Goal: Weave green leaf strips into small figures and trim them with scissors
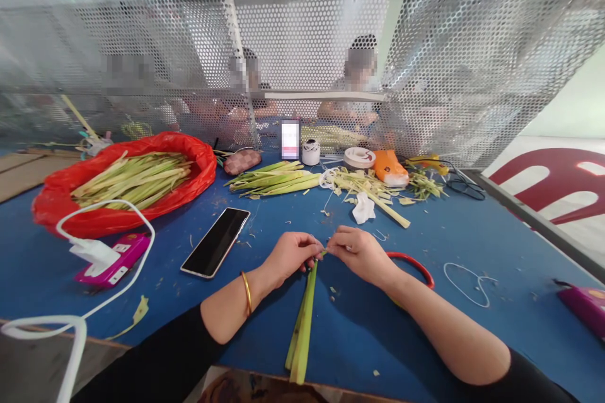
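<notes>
My left hand (289, 255) and my right hand (359, 253) meet at the far end of a bundle of long green leaf strips (302, 324) that lies on the blue table (425, 321) and runs back toward me. Both hands pinch the top of the bundle with fingers closed. A gold bangle (246, 293) sits on my left wrist. Red-handled scissors (411, 262) lie partly hidden under my right wrist.
A red bag (61, 198) of green strips sits at the left. A black phone (216, 242), a pink power bank (116, 258) with white cable, more strips (274, 177), trimmings (368, 189), tape rolls (359, 157) and an orange object (390, 168) lie ahead. People sit behind a perforated metal screen (307, 56).
</notes>
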A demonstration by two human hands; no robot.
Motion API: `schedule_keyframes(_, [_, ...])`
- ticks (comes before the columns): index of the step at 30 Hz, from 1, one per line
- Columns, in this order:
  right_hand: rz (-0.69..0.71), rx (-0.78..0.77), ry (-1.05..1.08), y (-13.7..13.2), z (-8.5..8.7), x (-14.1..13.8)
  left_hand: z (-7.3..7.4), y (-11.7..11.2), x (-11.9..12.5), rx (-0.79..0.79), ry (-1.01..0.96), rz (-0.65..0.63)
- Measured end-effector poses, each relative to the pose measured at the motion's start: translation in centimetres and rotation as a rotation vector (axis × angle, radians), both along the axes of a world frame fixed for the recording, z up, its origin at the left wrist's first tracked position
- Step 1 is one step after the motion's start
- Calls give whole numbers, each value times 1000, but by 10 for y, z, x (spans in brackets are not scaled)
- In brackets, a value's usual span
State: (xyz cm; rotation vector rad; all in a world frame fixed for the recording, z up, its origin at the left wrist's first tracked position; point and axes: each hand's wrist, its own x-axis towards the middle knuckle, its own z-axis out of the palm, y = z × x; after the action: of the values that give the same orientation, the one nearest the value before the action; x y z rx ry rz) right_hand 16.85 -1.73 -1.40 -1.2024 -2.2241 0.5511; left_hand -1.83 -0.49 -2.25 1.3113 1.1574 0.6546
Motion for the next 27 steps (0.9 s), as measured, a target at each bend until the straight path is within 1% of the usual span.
schedule_keyframes(4, [204, -6, -27, -2, 5, 1, 0, 0, -1, -1, -17, 21])
schedule_keyframes(5, [239, -9, -28, -3, 6, 1, -1, 0, -2, -1, -21, 26])
schedule_keyframes(6, [241, -17, -10, -3, 6, 1, -1, 0, -2, 0, -24, 30])
schedule_keyframes(8, [148, -85, 102, -2, 4, -1, 0, 0, -2, -2, -30, 25])
schedule_keyframes(10, [15, -225, 284, 0, -3, -4, 1, -1, -2, -2, -31, 4])
schedule_keyframes(11, [-24, -299, 360, 0, -7, -5, 2, -1, -2, -1, -30, -6])
schedule_keyframes(13, [-25, -390, 422, 1, -15, -9, 3, -2, -3, 7, -20, -25])
schedule_keyframes(15, [10, -376, 367, 1, -20, -12, 4, -1, -4, 29, 9, -37])
schedule_keyframes(18, [24, -293, 256, -1, -21, -13, 4, 0, -7, 93, 74, -75])
schedule_keyframes(20, [30, -269, 219, -3, -19, -13, 4, 1, -8, 167, 127, -104])
schedule_keyframes(22, [34, -258, 189, -3, -17, -12, 3, 0, -9, 299, 227, -127])
schedule_keyframes(27, [11, -250, 155, -4, -16, -14, -2, -7, -7, 788, 662, -171])
